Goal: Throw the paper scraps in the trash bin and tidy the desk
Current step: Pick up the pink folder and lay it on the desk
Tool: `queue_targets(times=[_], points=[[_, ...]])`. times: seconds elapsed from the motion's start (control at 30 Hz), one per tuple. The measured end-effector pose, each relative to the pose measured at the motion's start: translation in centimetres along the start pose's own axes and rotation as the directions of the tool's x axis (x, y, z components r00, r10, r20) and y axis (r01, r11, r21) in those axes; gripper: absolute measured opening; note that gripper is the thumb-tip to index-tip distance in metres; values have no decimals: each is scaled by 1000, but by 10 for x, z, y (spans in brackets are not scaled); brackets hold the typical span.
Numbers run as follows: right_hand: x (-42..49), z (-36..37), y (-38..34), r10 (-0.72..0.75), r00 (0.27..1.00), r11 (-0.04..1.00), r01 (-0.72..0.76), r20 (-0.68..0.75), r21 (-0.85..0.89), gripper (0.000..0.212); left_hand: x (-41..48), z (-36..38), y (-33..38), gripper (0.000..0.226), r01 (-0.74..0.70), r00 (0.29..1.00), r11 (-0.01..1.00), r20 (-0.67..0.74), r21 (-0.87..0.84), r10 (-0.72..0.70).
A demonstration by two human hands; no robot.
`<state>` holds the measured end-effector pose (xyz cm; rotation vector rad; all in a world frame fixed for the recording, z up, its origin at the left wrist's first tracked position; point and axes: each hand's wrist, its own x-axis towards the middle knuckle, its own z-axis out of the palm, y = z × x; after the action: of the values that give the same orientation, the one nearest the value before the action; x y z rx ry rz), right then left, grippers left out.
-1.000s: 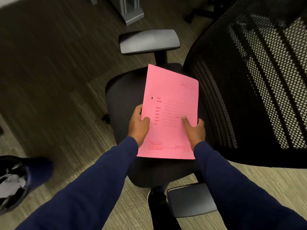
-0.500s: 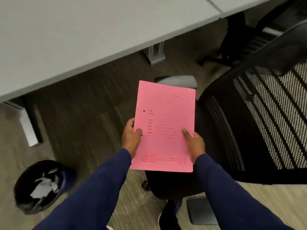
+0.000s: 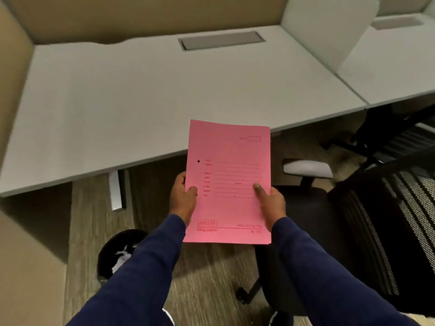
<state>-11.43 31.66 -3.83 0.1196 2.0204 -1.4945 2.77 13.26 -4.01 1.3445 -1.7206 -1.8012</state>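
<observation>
I hold a pink file folder (image 3: 229,175) with printed red lines flat in front of me, its far edge over the front edge of the grey desk (image 3: 131,97). My left hand (image 3: 183,198) grips its left edge, thumb on top. My right hand (image 3: 270,203) grips the right edge the same way. A black trash bin (image 3: 117,252) with white paper scraps inside stands on the floor at lower left, partly hidden by my left sleeve.
A black mesh office chair (image 3: 388,231) stands at right, its grey armrest (image 3: 308,169) near the desk edge. The desk has a grey cable hatch (image 3: 221,40) at the back, beige partitions behind and left, and a white divider (image 3: 329,27) at right.
The view has swung up from the chair seat to the desk. The folder, held in both hands throughout, has moved from over the chair to the desk's front edge.
</observation>
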Motion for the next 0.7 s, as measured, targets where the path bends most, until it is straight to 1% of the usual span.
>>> queue_targets(times=[0.1,0.27,0.4,0.53,0.7], points=[[-20,51,-22,-26,999,999,26,29,-20,20,10,-55,12,35,-24,998,1000,-52,-8,23],[-52,129,-56,-73,996,994,77,51,-77,18,19,-141,30,34,-22,995,996,-101,-89,13],[-74,177,-80,-103,992,988,111,79,-110,25,19,-195,49,38,-57,988,993,-151,-107,40],[-92,206,-107,-124,988,982,136,93,-131,30,17,-233,72,39,-73,982,990,-180,-118,51],[-100,228,-146,-188,978,962,203,94,-183,41,19,-256,104,38,-103,971,990,-226,-96,80]])
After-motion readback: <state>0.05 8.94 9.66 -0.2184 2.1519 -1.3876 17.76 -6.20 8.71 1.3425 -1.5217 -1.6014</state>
